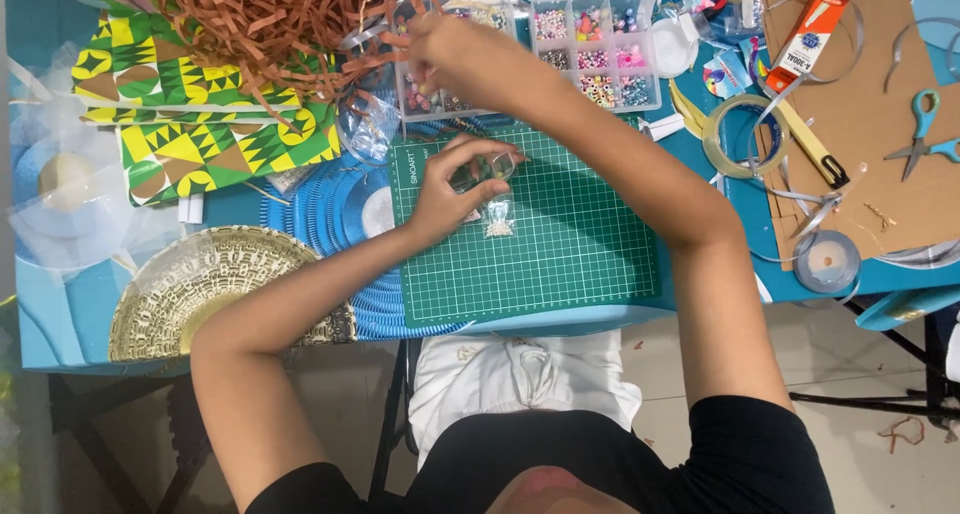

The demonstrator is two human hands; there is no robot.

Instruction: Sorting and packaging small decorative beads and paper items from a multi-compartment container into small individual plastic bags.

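Green cutting mat (560, 254) covers a cluttered blue table (60, 324).

This is a craft corner at home. Around the hands lie a green cutting mat (530, 234), bead boxes (595, 49), tape rolls (742, 136), scissors (925, 134) and paper strips (270, 19).

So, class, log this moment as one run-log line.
left hand: holds small clear bag | right hand: in bead organiser box | surface: green cutting mat
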